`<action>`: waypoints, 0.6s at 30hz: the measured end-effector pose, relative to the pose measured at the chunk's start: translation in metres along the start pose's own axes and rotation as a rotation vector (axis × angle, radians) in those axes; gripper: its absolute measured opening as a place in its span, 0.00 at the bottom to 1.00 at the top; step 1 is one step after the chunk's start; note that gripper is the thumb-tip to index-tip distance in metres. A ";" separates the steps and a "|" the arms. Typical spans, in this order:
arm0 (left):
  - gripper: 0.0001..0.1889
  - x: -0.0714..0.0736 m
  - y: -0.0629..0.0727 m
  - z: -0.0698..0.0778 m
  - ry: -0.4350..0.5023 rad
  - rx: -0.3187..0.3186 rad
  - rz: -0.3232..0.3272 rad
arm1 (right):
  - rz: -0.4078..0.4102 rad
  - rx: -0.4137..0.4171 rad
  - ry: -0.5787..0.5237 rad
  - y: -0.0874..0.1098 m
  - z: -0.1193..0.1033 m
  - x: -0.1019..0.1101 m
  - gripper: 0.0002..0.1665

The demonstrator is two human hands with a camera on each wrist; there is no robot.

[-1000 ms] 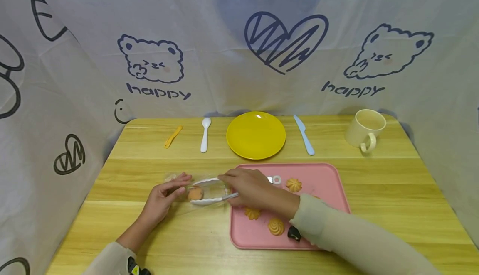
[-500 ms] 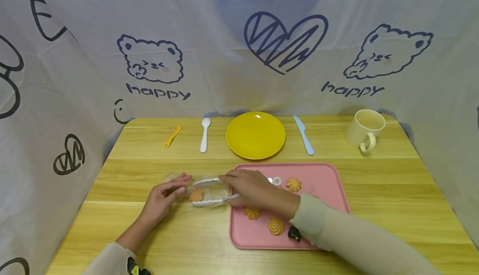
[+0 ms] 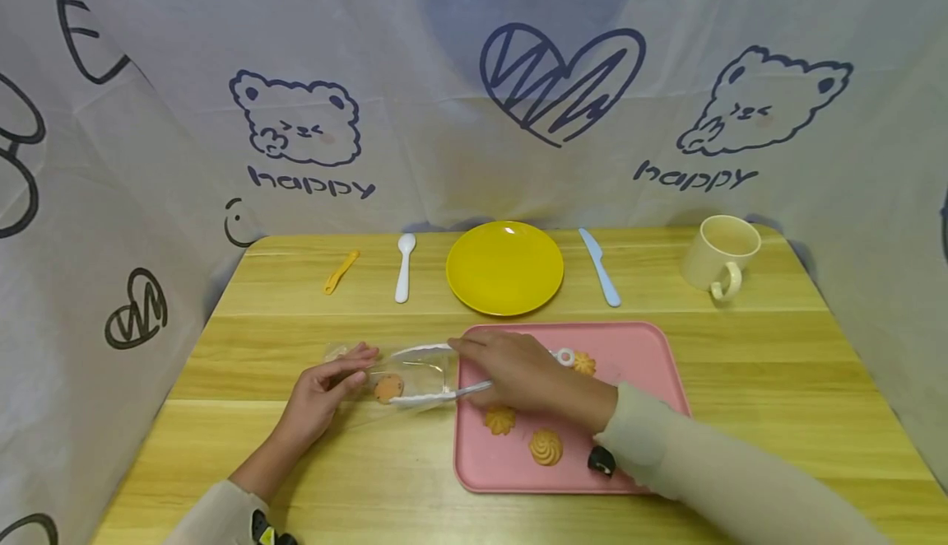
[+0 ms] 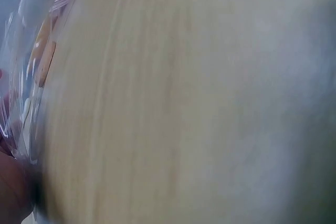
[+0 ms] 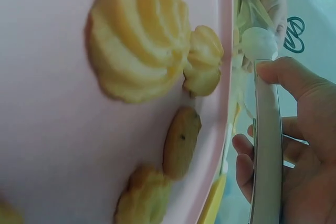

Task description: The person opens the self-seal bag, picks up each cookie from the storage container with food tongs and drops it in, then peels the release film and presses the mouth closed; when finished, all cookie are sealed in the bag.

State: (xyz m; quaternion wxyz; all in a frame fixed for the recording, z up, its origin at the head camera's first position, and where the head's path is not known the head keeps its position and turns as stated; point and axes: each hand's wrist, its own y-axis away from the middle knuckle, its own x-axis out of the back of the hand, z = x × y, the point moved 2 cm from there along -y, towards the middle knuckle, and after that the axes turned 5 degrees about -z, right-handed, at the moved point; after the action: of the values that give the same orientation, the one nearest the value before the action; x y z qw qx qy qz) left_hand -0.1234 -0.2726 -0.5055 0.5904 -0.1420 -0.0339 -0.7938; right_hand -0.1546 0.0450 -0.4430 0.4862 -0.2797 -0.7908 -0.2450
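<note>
My right hand (image 3: 511, 370) holds a pair of tongs with white scalloped tips (image 3: 424, 398) over the left side of the pink tray (image 3: 570, 481). The tong arms are spread apart and reach left into a clear plastic bag (image 3: 422, 376). A round chip-dotted cookie (image 3: 388, 388) lies in the bag, beside the tips and not clamped between them. At the bag's left side, my left hand (image 3: 322, 393) pinches the plastic. In the right wrist view, my thumb (image 5: 289, 74) presses on one tong arm (image 5: 268, 145).
Swirled cookies (image 3: 546, 447) and a chip-dotted cookie (image 5: 181, 142) lie on the tray. Along the back stand a small yellow handle-like piece (image 3: 342, 272), a white spoon (image 3: 404, 269), a yellow plate (image 3: 505, 269), a pale blue knife (image 3: 600, 267) and a cream mug (image 3: 720, 257).
My right hand has drawn the tongs a little to the right, so their tips have slid back past the cookie. The cookie stays in the bag; the left hand keeps its place.
</note>
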 end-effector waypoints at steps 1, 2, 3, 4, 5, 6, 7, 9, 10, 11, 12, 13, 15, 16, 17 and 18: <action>0.14 0.000 0.000 0.000 0.000 0.000 -0.001 | 0.004 0.004 -0.003 0.002 0.002 0.001 0.45; 0.14 0.000 0.000 0.000 0.001 0.000 -0.002 | 0.010 0.008 -0.006 0.004 0.004 0.002 0.45; 0.14 0.000 0.000 0.000 0.002 0.000 -0.002 | 0.018 0.013 -0.009 0.006 0.005 0.003 0.45; 0.14 0.000 0.000 0.001 0.003 0.001 -0.002 | 0.027 0.018 -0.010 0.009 0.007 0.004 0.45; 0.14 0.000 0.000 0.001 0.004 0.002 -0.003 | 0.035 0.022 -0.009 0.011 0.009 0.005 0.45; 0.14 0.000 0.000 0.001 0.005 0.004 -0.002 | 0.044 0.027 -0.009 0.013 0.010 0.006 0.46; 0.14 0.000 0.000 0.001 0.006 0.006 -0.002 | 0.050 0.026 -0.006 0.016 0.012 0.007 0.46; 0.14 0.000 0.000 0.001 0.005 0.011 -0.001 | 0.060 0.030 -0.006 0.020 0.014 0.009 0.47; 0.14 0.000 0.000 0.001 0.004 0.012 0.000 | 0.063 0.030 -0.008 0.023 0.016 0.009 0.48; 0.14 0.000 0.000 0.001 0.003 0.013 0.000 | 0.064 0.031 -0.011 0.025 0.017 0.010 0.49; 0.14 0.000 0.000 0.001 0.002 0.014 0.001 | 0.067 0.027 -0.015 0.027 0.018 0.010 0.50; 0.14 0.000 0.000 0.001 0.000 0.014 0.000 | 0.070 0.024 -0.015 0.030 0.020 0.010 0.51; 0.14 0.000 0.000 0.000 -0.001 0.010 0.000 | 0.080 0.019 -0.020 0.034 0.022 0.011 0.53; 0.14 0.000 0.000 0.000 -0.002 0.008 0.000 | 0.084 0.014 -0.025 0.036 0.024 0.012 0.54; 0.14 0.000 0.000 0.000 0.000 0.006 -0.001 | 0.087 0.005 -0.030 0.038 0.025 0.013 0.55; 0.14 0.000 0.000 0.000 0.002 0.003 -0.002 | 0.085 -0.012 -0.040 0.041 0.027 0.013 0.55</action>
State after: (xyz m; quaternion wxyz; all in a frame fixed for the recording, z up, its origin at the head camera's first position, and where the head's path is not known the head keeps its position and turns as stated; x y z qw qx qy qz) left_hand -0.1233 -0.2728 -0.5055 0.5900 -0.1401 -0.0346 -0.7944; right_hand -0.1489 0.0950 -0.4373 0.4784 -0.3210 -0.7863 -0.2232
